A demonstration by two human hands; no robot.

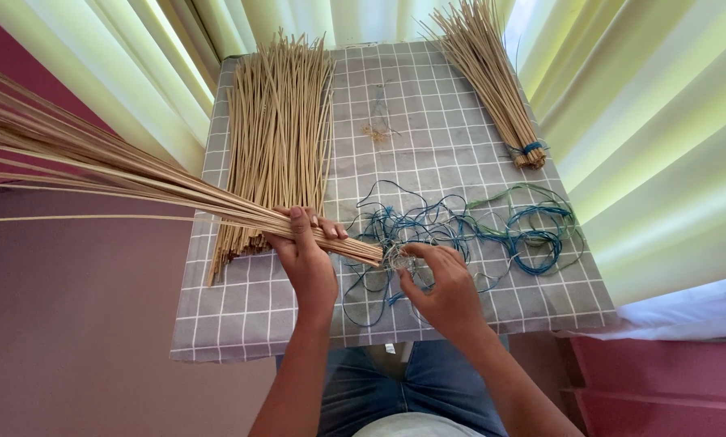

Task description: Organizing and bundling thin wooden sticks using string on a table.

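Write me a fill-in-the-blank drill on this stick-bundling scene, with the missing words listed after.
1. The left hand grips a bundle of ____, which fans out to the left.
2. The right hand picks at thread by the bundle's ____ end.
3. The tied bundle at the cloth's far right corner is bound with ____ string.
4. Loose sticks lie on a grey ____ cloth.

Missing words: sticks; narrow; blue; checked

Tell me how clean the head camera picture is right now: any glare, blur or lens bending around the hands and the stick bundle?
Head view: soft even daylight, no hard shadows; the curtains glow bright, nearly washed out at top. The left hand, right hand and checked cloth are sharp. The held stick bundle blurs and fans wide toward the left edge, a wide-angle stretch.
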